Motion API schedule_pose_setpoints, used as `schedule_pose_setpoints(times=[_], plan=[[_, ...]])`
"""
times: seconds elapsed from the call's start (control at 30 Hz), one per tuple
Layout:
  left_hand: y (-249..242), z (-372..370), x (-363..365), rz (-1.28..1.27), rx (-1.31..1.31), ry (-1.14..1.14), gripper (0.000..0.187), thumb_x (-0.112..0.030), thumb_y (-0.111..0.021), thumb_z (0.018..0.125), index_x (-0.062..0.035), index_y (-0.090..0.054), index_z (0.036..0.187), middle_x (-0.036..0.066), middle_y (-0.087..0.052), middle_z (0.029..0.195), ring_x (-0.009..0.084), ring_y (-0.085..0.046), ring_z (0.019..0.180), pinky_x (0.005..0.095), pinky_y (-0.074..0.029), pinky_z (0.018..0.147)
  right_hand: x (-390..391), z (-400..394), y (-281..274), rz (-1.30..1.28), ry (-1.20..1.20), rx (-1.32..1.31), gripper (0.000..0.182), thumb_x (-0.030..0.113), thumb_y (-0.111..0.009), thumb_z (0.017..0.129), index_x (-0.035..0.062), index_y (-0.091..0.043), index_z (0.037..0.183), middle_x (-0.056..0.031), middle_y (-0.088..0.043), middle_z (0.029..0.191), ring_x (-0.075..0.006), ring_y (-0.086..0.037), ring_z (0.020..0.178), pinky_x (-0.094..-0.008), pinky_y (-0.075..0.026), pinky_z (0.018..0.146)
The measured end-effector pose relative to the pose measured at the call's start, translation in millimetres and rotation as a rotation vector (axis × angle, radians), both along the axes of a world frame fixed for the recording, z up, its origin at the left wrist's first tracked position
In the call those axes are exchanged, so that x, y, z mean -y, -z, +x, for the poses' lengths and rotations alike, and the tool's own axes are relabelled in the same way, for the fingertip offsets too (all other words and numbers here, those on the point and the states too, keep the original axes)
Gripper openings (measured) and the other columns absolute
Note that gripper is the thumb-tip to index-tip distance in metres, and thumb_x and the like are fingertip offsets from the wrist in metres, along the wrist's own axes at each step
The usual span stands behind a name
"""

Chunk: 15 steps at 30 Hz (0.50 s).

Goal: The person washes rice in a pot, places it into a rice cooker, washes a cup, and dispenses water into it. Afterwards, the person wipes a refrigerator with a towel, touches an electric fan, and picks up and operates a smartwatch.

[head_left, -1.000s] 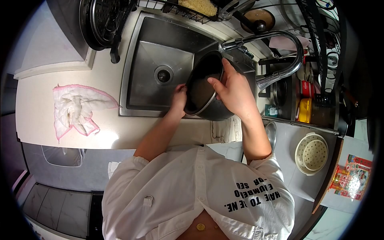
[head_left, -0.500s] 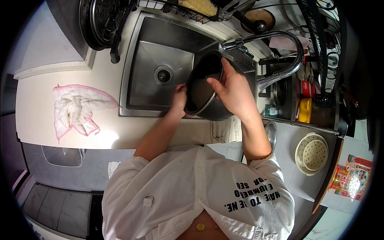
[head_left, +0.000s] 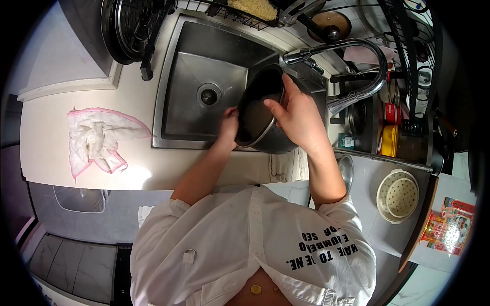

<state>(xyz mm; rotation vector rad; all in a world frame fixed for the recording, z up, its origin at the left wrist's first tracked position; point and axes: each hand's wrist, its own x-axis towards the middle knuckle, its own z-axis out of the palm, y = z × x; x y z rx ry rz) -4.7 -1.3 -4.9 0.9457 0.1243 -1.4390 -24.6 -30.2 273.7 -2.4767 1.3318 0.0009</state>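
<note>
Pot (head_left: 279, 142) tilted over the sink (head_left: 186, 92), rim (head_left: 265, 133) pinched by right hand (head_left: 296, 112), left hand (head_left: 229, 127) alongside, grip unclear; could slosh contents (head_left: 258, 115) onto the worktop (head_left: 132, 94) with any slip!

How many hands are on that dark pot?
2: the left hand on the side of the pot facing the drain, and the right hand holding the opposite side. No other hands are visible.
</note>
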Motion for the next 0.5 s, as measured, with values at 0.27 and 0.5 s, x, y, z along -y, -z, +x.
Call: schedule_pose_setpoints(times=[0.27,0.5], plan=[[-4.0,2.5,-1.1,0.003,0.009,0.017,0.023,-0.018,-0.046,0.092,-0.0077,-0.056,0.111,0.007,-0.059,0.103,0.0169,-0.055,0.096,0.0298,-0.042,0.086,0.5,0.7,1.5,-0.005,-0.004,0.003,0.065,0.020,-0.068,0.081,-0.0181,-0.039,0.125,-0.0217,-0.060,0.064,-0.0372,-0.063,0.065,-0.0402,-0.050,0.058],[-6.4,2.8,-1.0,0.005,-0.012,0.013,0.023,-0.017,-0.046,0.093,-0.0073,-0.056,0.111,0.007,-0.059,0.103,0.0167,-0.055,0.095,0.0299,-0.043,0.085,1.0,0.5,2.0,-0.019,-0.027,-0.003,0.064,0.020,-0.068,0.081,-0.0180,-0.040,0.124,-0.0221,-0.060,0.064,-0.0382,-0.063,0.066,-0.0412,-0.050,0.059]])
